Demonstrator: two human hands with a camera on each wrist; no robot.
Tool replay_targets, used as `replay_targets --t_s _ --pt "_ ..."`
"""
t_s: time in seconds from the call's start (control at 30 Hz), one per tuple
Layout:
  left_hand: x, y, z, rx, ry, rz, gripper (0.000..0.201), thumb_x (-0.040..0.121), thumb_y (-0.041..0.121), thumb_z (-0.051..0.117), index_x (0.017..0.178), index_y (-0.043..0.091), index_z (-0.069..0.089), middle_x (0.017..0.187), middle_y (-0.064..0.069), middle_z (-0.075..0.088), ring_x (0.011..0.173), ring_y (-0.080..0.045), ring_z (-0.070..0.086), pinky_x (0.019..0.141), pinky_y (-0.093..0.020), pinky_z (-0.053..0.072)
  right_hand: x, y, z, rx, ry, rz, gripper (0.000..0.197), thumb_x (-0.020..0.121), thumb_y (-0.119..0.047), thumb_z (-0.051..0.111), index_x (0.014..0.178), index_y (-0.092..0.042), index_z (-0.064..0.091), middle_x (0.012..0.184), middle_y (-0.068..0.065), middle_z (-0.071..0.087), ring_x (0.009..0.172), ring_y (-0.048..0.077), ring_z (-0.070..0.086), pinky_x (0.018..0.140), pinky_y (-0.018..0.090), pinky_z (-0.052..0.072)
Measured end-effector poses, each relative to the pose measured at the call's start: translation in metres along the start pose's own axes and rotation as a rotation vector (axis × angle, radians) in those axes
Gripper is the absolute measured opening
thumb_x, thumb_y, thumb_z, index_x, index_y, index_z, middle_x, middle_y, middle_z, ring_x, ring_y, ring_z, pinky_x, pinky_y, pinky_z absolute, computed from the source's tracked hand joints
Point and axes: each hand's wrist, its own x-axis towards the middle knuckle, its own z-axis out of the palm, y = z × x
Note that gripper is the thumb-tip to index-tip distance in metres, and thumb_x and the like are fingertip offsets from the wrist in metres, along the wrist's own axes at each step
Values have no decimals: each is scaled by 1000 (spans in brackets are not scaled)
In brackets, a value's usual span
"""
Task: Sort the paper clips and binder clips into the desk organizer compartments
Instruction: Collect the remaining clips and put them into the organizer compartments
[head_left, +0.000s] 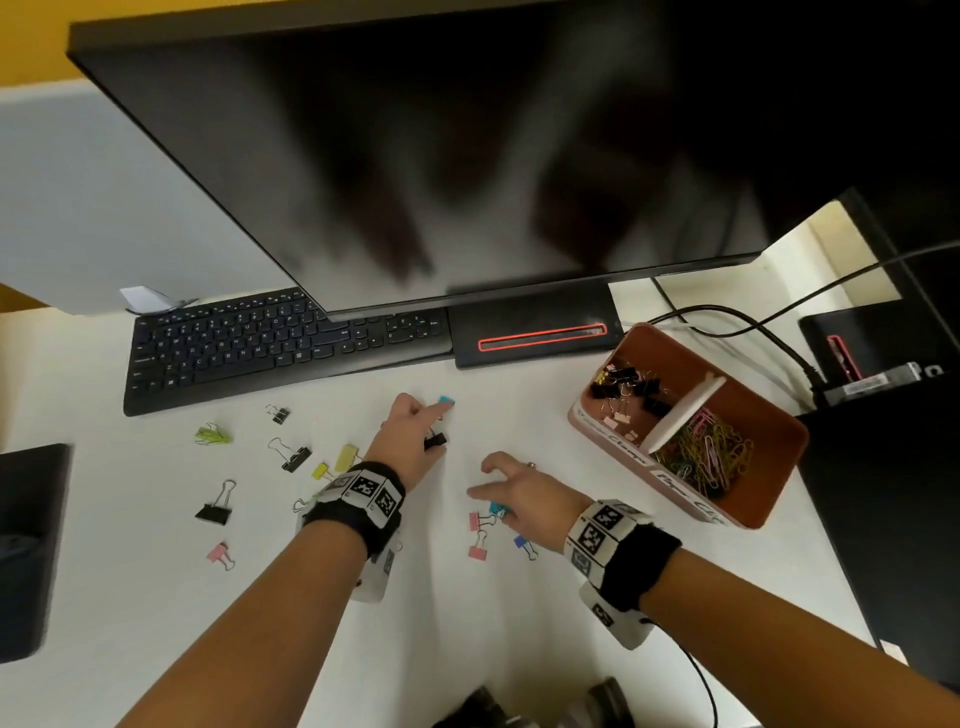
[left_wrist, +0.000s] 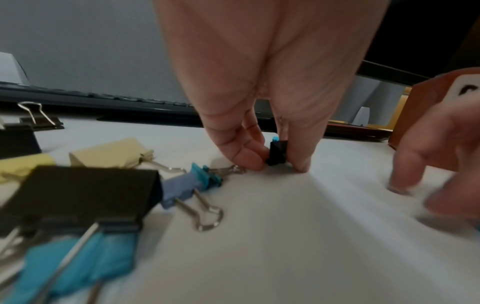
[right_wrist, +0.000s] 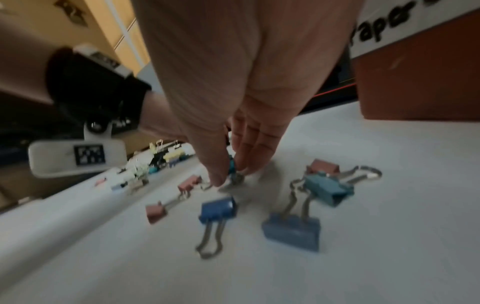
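Note:
My left hand (left_wrist: 276, 163) pinches a small black binder clip (left_wrist: 277, 152) between thumb and finger on the white desk; a teal clip (head_left: 447, 400) lies just past its fingertips. My right hand (right_wrist: 231, 174) pinches a small teal binder clip (right_wrist: 232, 164) at the desk surface. Blue clips (right_wrist: 218, 208), a larger teal clip (right_wrist: 328, 188) and pink clips (head_left: 477, 521) lie around it. The brown desk organizer (head_left: 769, 499) stands to the right, with binder clips (head_left: 626, 387) in its far compartment and coloured paper clips (head_left: 709, 454) in its near one.
Several black, yellow, pink and green binder clips (head_left: 296, 460) lie scattered on the desk left of my left wrist. A black keyboard (head_left: 270, 348), the monitor (head_left: 441, 156) and its base (head_left: 535, 335) stand behind. Cables (head_left: 753, 322) run behind the organizer.

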Motion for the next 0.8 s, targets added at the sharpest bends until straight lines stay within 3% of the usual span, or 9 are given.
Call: replay_targets --t_s 0.07,0.2,0.27,0.37,0.47,0.63,0.7,0.8 --pt "-1 -1 1 -42 0 -16 50 81 10 64 127 24 51 112 -5 38 92 -26 62 96 -39 48 5 1 5 -46 14 7 41 88 3 49 126 -13 55 136 7 37 107 30 53 86 43 53" --pt "-9 2 2 -19 63 -21 39 81 13 65 118 20 57 115 -3 39 93 -24 60 96 -34 48 10 11 14 -151 103 -4 34 77 -2 70 110 -9 64 121 8 51 104 25 54 90 40 48" --pt "-12 5 2 17 85 -7 31 81 13 65 111 17 59 122 -3 40 92 -21 59 92 -29 48 6 11 15 -138 165 31 25 82 -7 65 106 -11 65 119 7 54 105 25 54 90 38 48" --pt "-14 9 2 107 90 37 23 82 16 64 104 14 60 130 -3 46 100 -26 56 88 -32 45 -1 11 13 -98 235 95 21 90 -12 52 107 -13 64 117 8 56 111 26 49 93 35 46" --pt "-16 12 3 199 116 55 16 84 22 60 96 11 58 117 -2 57 97 -29 57 78 -36 47 -7 12 11 -81 247 127 21 90 -12 52 108 -13 63 116 9 57 108 27 52 92 34 46" --pt "-21 20 4 313 154 7 11 88 25 53 95 18 55 96 -2 63 79 -25 58 63 -28 40 -8 11 8 -33 235 159 24 89 -4 51 111 -10 61 119 11 52 103 28 56 93 34 48" --pt "-19 22 5 276 153 11 19 87 24 53 106 22 53 100 0 65 83 -25 60 67 -30 44 -8 10 7 -9 232 164 25 89 -3 52 111 -8 62 121 11 50 103 28 57 94 32 48" --pt "-17 20 7 221 77 7 31 86 19 54 117 23 58 115 -2 62 101 -25 59 85 -32 44 -14 7 2 30 241 153 23 89 -2 53 109 -6 64 120 10 50 105 28 57 90 28 49"
